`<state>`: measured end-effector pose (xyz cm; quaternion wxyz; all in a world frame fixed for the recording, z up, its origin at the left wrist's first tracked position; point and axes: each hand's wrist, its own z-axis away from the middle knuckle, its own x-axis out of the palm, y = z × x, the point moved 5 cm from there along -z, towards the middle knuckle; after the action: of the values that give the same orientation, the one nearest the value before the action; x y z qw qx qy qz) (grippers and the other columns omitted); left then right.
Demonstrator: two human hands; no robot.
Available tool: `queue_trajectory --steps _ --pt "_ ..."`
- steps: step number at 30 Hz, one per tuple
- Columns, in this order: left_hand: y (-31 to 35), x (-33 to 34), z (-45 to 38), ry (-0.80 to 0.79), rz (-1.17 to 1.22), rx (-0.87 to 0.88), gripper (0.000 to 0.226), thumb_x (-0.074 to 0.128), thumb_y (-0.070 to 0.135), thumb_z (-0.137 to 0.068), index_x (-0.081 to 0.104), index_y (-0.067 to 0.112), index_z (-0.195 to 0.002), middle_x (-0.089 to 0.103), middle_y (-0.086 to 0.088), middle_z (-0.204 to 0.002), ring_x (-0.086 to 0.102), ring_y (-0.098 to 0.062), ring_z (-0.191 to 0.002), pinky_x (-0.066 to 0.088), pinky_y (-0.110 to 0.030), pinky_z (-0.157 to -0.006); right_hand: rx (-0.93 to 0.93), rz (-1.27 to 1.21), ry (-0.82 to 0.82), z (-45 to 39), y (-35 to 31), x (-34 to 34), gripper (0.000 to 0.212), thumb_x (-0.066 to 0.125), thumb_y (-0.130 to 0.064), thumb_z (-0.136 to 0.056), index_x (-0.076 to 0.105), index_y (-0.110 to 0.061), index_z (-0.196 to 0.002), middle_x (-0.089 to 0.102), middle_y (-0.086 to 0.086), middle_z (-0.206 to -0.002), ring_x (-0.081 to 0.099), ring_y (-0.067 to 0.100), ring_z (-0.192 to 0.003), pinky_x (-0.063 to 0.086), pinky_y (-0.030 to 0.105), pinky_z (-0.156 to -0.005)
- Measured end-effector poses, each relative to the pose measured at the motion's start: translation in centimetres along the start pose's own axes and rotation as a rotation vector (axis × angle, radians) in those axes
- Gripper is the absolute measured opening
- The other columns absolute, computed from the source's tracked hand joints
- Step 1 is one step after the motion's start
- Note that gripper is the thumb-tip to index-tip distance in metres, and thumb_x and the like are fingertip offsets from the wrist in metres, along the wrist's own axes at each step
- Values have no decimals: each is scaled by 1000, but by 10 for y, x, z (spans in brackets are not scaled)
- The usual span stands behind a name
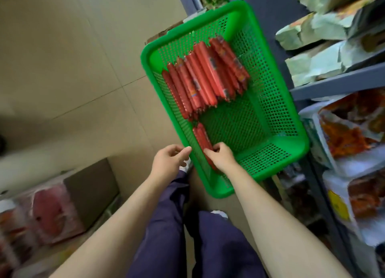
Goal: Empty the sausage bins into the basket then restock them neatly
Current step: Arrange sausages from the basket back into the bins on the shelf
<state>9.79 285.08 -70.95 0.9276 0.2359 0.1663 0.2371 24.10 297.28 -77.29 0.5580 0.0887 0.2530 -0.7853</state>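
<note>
Overhead, looking down past both forearms. Green mesh basket (277, 115) sits on the tiled floor (73, 69), angled, its far corner against the base of the grey shelf unit (333, 85) on the right.

Sausages: main pile (205, 77) of red wrapped sticks lies in the far-left part of the basket, packed side by side and partly stacked, all running the long way of the basket, leaning toward the left wall. Small labels show on some wrappers; print too blurred to read. Second, smaller bunch (201, 137) lies along the left wall nearer the person, just short of the near-left corner. Right half of the basket floor shows bare mesh.

Right hand (219, 155): reaches over the near rim into the basket, fingers curled round the near end of the smaller bunch, thumb on top. Count of sticks in the grip cannot be told.

Left hand (169, 158): outside the basket, just beside its left rim near the near-left corner. Fingers loosely bent, tips toward the rim; whether they touch it cannot be told. Nothing seen in that hand. Hands close together, the basket's left wall between them.

Surroundings: dark blue trousers (166, 225) below the arms, a white shoe tip (218, 213) by the near corner of the basket. Shelves on the right hold packaged goods (352, 136) in pale and orange wrappers. Cardboard box (91, 192) and red packets (50, 211) stand on the floor at lower left.
</note>
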Motion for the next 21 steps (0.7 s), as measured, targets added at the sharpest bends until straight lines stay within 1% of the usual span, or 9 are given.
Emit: queue_trajectory --steps 4,7,9,11,12,14,17,19,21 --pt "2 2 -2 10 -7 17 25 71 28 -89 70 4 -85 71 -4 -74 62 -10 -58 46 -13 -53 -11 24 -50 -2 -2 9 40 65 -40 -89 65 -7 -110 69 15 -106 64 33 -98 48 34 -82" --pt "0 1 -3 22 -16 28 25 72 30 -88 69 6 -82 70 -2 -72 62 -7 -56 45 -16 -54 -14 37 -58 -3 0 11 43 63 -43 -89 68 -6 -110 69 16 -102 65 34 -96 50 36 -82" --pt "0 1 -3 24 -33 30 25 73 33 -88 69 9 -80 70 0 -71 62 -7 -56 46 -21 -57 -17 6 -77 -2 0 11 38 63 -40 -90 69 -6 -105 67 13 -90 64 33 -87 51 38 -77" --pt "1 0 -2 27 -46 25 27 72 36 -88 69 11 -78 70 2 -68 62 -8 -56 46 -24 -59 -24 -20 -85 2 -1 9 29 64 -34 -90 67 -7 -100 63 10 -82 60 28 -77 47 34 -68" --pt "1 0 -2 24 -65 14 31 71 39 -89 69 10 -77 69 4 -66 61 -9 -55 46 -25 -59 -28 -31 -76 3 -1 6 25 64 -31 -90 66 -8 -99 61 9 -80 58 26 -73 45 32 -65" --pt "3 0 1 3 -149 -16 43 66 47 -90 69 10 -69 66 6 -58 57 -12 -52 46 -27 -61 -26 -94 -57 8 -2 -2 21 64 -26 -90 65 -7 -98 60 8 -75 57 24 -64 48 34 -63" --pt "15 4 16 -34 -230 -42 53 60 50 -93 66 13 -57 62 0 -51 51 -14 -45 47 -28 -62 -27 -271 -88 31 -10 -21 13 62 -22 -93 62 -9 -94 58 6 -70 54 16 -52 47 28 -53" --pt "35 10 37 -81 -139 -19 47 61 44 -94 66 11 -61 64 -4 -56 50 -11 -42 42 -20 -49 -74 -423 -151 63 -24 -39 9 60 -19 -95 59 -11 -91 56 7 -70 54 15 -50 45 27 -48" --pt "69 18 66 -168 20 53 31 63 38 -94 69 11 -79 69 -3 -72 58 -10 -52 41 -19 -49 -151 -554 -220 106 -45 -65 8 60 -16 -96 57 -10 -91 56 6 -70 55 16 -50 44 26 -45"
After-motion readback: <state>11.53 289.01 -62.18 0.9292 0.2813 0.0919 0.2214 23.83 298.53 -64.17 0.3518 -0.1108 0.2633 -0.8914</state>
